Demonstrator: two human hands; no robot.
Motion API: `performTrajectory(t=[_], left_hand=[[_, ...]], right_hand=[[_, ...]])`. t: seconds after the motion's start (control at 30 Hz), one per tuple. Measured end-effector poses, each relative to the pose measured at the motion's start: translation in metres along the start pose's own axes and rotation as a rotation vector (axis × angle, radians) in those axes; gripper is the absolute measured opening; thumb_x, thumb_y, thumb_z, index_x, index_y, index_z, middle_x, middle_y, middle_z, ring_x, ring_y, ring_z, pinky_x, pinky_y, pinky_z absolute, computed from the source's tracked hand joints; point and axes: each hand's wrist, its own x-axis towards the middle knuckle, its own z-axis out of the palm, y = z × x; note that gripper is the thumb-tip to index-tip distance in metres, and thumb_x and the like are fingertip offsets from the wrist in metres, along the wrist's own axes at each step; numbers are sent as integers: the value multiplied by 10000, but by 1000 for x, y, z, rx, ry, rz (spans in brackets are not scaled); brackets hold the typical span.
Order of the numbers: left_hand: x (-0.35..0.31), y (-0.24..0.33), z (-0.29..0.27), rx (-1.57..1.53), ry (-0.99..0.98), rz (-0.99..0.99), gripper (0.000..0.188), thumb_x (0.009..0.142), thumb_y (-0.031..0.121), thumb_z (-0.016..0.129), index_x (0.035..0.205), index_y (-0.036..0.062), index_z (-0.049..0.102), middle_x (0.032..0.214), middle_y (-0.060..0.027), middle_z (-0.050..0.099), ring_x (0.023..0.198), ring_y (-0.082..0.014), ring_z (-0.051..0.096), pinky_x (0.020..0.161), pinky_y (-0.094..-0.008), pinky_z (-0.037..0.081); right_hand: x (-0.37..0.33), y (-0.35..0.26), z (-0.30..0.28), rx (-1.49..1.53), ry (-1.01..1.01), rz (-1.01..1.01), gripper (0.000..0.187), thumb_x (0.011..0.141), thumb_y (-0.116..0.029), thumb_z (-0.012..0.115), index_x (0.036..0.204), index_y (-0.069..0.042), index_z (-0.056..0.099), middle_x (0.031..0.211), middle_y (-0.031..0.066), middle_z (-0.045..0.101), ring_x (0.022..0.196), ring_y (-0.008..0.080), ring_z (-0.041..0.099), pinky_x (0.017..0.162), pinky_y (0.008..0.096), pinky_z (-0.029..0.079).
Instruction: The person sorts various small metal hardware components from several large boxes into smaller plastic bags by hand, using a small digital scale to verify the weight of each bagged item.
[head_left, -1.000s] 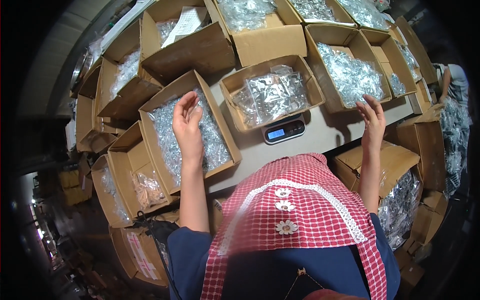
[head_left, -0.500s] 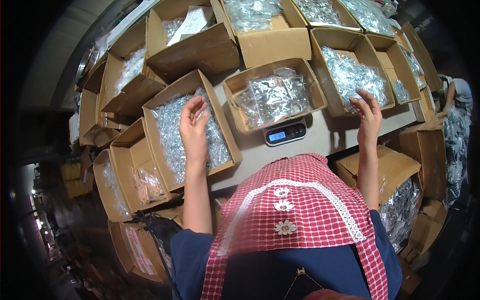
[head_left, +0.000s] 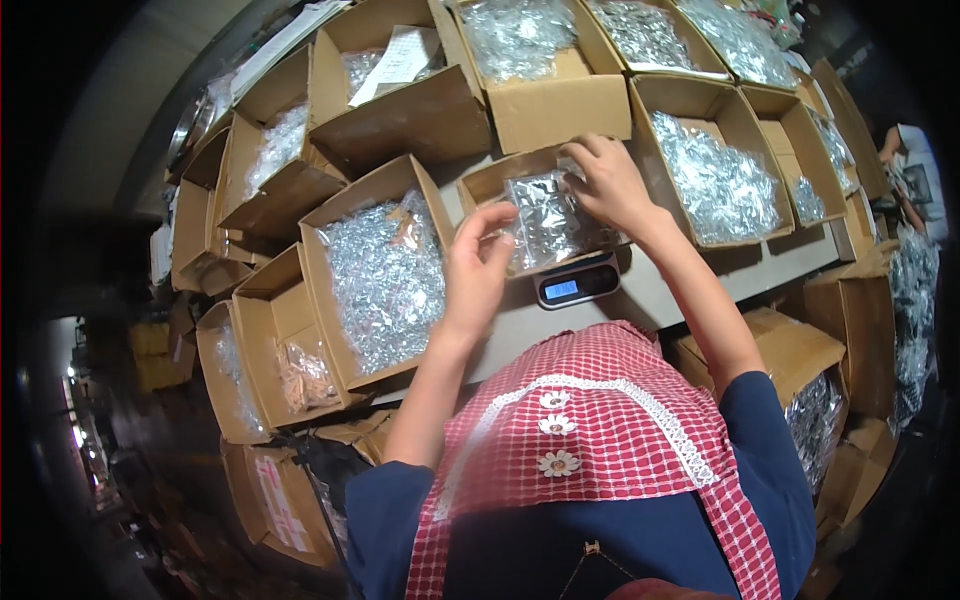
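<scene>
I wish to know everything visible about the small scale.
The scale shows a dark, plastic-looking front with pale rim, rounded corners and lit blue display at left. It lies on the light table, partly hidden beneath the open cardboard box it seems to bear. Neither left hand nor right hand touches it.

Cartons [head_left: 560,112] flank hands [head_left: 607,185] left, rear, right; front open.

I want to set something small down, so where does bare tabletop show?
Smooth pale tabletop shows either side of the dark, pale-rimmed digital scale, out to the left forearm and right forearm; more lies right of that, before the brown cardboard box of shiny clear bags. It's crowded at the clear plastic packet between left hand and right hand.
</scene>
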Motion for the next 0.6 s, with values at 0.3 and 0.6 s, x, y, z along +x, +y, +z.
performTrajectory(t=[0.3,0.6], left_hand=[[-3,-5,-24,-83,31,-85,256,896,22,545,1146,-23,571,1154,-112,615,1126,-192,569,988,-313,424],[8,2,0,-367,-180,-137,632,828,99,680,1374,4,376,1352,-136,476,1282,-252,460,1026,-344,401]], right_hand=[[20,4,7,172,-187,1,182,836,-228,672,899,-56,677,873,195,616,919,380,561,821,447,447],[53,-66,-67,859,-108,155,290,932,-239,612,969,47,592,837,114,655,774,153,653,695,304,537]])
